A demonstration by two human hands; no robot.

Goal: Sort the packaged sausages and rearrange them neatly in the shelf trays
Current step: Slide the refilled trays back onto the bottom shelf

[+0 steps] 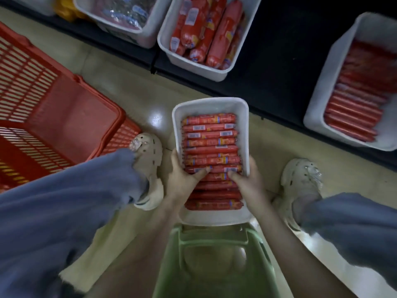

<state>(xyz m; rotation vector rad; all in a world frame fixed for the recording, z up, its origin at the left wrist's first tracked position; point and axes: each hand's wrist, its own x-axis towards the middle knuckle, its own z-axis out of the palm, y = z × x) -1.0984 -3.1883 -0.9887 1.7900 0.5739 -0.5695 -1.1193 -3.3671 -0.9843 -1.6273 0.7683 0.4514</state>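
Between shoes (148, 168), left hand (184, 175), right hand (247, 179) gripping tray (210, 103) edges

Tray (211, 104): white, held between the feet.
Sausages (210, 145): red packs, laid crosswise in a neat row.
Left hand (182, 174): grips left rim, thumb on packs.
Right hand (249, 179): grips right rim, thumb on packs.

The scene is taken in by one wide-angle camera worn on the head and tilted steeply down, slightly forward. The floor (129, 93) is viewed almost from straight above, and straight lines are bent toward the frame edges. The white tray (210, 103), gripped by the left hand (183, 173) and right hand (249, 179), is framed centrally and close; the dark shelf (279, 67) is caught farther off along the top.
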